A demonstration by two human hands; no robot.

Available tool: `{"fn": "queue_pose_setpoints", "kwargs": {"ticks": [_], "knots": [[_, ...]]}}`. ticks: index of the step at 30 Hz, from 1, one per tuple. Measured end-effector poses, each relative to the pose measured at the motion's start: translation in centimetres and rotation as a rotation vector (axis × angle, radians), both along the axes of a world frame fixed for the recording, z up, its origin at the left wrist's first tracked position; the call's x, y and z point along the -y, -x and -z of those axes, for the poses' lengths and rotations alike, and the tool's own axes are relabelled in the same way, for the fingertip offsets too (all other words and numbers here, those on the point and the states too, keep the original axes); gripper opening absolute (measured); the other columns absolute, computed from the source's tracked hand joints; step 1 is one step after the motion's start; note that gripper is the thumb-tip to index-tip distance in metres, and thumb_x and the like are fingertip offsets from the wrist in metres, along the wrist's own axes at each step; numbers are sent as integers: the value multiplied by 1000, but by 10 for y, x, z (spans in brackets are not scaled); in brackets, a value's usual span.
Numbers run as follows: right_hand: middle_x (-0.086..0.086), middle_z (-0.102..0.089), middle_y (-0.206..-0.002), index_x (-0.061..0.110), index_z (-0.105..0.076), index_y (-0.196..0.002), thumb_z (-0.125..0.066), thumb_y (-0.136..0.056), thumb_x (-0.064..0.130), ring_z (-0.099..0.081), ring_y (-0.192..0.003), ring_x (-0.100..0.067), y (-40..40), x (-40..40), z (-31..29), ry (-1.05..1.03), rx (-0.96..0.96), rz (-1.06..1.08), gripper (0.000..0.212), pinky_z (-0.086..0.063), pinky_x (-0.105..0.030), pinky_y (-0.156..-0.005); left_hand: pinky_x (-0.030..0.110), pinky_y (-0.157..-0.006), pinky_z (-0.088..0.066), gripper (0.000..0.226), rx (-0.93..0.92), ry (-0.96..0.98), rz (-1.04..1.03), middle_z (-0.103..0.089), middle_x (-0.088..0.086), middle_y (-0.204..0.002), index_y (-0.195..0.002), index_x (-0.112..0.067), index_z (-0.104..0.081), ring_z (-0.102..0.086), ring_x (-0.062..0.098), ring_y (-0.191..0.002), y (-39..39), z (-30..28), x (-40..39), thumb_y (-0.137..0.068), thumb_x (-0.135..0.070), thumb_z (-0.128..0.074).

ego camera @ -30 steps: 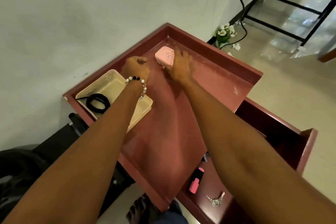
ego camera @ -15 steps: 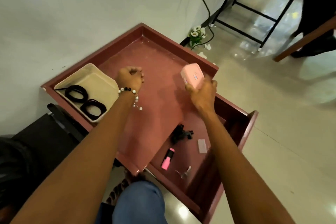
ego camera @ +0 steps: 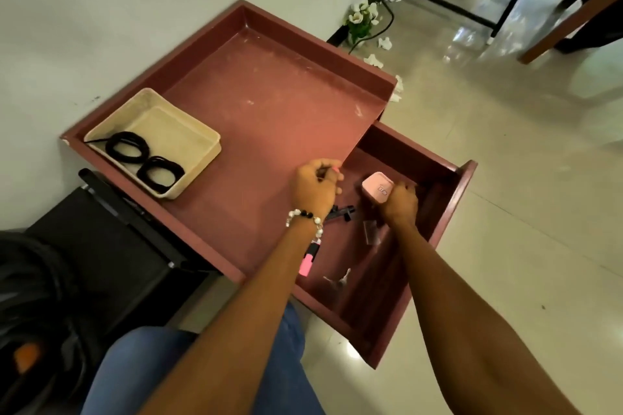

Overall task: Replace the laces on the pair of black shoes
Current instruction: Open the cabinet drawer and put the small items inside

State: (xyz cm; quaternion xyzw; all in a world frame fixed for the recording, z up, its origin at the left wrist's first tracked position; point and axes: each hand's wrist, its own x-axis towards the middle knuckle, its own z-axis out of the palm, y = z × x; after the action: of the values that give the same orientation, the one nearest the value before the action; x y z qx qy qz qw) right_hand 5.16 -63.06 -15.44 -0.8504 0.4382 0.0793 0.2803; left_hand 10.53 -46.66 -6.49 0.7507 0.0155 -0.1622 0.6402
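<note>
At the left of the frame we see two black laces point(ego camera: 145, 160) coiled in a cream tray point(ego camera: 188, 131) on the red desk point(ego camera: 269, 104). Our right hand point(ego camera: 399, 202) grips one pink box point(ego camera: 377, 187) over the open drawer point(ego camera: 448, 209). Our left hand point(ego camera: 315, 187) is curled; whether it holds anything we cannot tell.

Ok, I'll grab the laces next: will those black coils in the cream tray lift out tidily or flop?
The black lace coils look soft and thin, so probably floppy and light. One loose end trails over the cream tray rim, so they may unwind when lifted.
</note>
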Motion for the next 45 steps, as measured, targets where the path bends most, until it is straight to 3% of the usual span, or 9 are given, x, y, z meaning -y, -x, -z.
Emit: {"fn": "queue_pose_setpoints", "kwargs": {"ticks": [9, 13, 16, 20, 23, 28, 38, 41, 45], "knots": [[-23, -49, -133, 0, -51, -130, -79, -80, 19, -52, -119, -39, -7, -2, -4, -8, 23, -12, 60, -44, -42, -99, 27, -59, -56, 20, 122, -167, 76, -71, 3, -74, -94, -10, -72, -61, 14, -52, 14, 11, -3, -90, 0, -55], [-16, -57, -125, 4, -64, -120, -70, -87, 15, -56, -113, -33, 13, 3, -37, 147, 232, 114, 35, -49, -40, -97, 31, -69, -57, 19, 143, -257, 146, -73, 4, -79, -95, -12, -72, -65, 18, -64, 30, 13, -3, -89, -2, -58], [-11, -63, -120, 7, -68, -116, -64, -91, 13, -58, -113, -29, 46, 5, -62, 160, 419, 266, 26, -45, -33, -100, 38, -84, -52, 21, 212, -455, 229, -71, 7, -97, -106, -12, -70, -65, 27, -91, 56, 13, 1, -86, -11, -63], [-16, -53, -133, 5, -57, -130, -56, -96, 15, -45, -127, -32, 94, -2, -79, 116, 403, 442, 35, -39, -36, -103, 43, -104, -36, 66, 276, -799, 531, -43, 7, -141, -139, -18, -44, -36, 30, -132, 113, 10, 10, -83, -46, -68], [-18, -53, -138, 4, -46, -140, -52, -99, 15, -52, -125, -36, 115, -8, -68, -110, 326, 438, 43, -43, -41, -105, 48, -116, -18, 94, 252, -883, 694, -18, 5, -159, -152, -18, -18, -11, 27, -148, 149, 16, 18, -80, -57, -67], [-17, -67, -110, 2, -59, -116, -44, -102, 19, -64, -100, -37, 122, -22, -60, -187, 276, 324, 26, -53, -44, -90, 53, -117, -8, 95, 287, -963, 732, -14, 8, -161, -153, -17, -10, -4, 27, -150, 169, 16, 22, -84, -58, -61], [-19, -66, -108, 1, -59, -109, -49, -98, 18, -65, -97, -36, 76, -41, -65, -219, 207, 256, 23, -56, -47, -87, 64, -111, 7, 123, 371, -1126, 520, 14, 17, -160, -154, -17, 2, 17, 36, -146, 130, 6, -5, -68, -74, -64], [-19, -65, -111, 0, -58, -112, -47, -101, 26, -64, -100, -36, 53, -54, -70, -281, 238, 246, 31, -55, -47, -90, 65, -111, 5, 128, 356, -1154, 448, 19, 18, -159, -154, -16, 7, 20, 38, -145, 111, 3, -19, -66, -76, -64], [-15, -65, -107, 3, -58, -110, -41, -94, 62, -63, -98, -32, 17, -75, -75, -415, 269, 235, 64, -55, -46, -90, 65, -111, 6, 129, 322, -1169, 362, 21, 17, -158, -152, -13, 12, 21, 37, -145, 81, 0, -38, -69, -72, -66]]}}
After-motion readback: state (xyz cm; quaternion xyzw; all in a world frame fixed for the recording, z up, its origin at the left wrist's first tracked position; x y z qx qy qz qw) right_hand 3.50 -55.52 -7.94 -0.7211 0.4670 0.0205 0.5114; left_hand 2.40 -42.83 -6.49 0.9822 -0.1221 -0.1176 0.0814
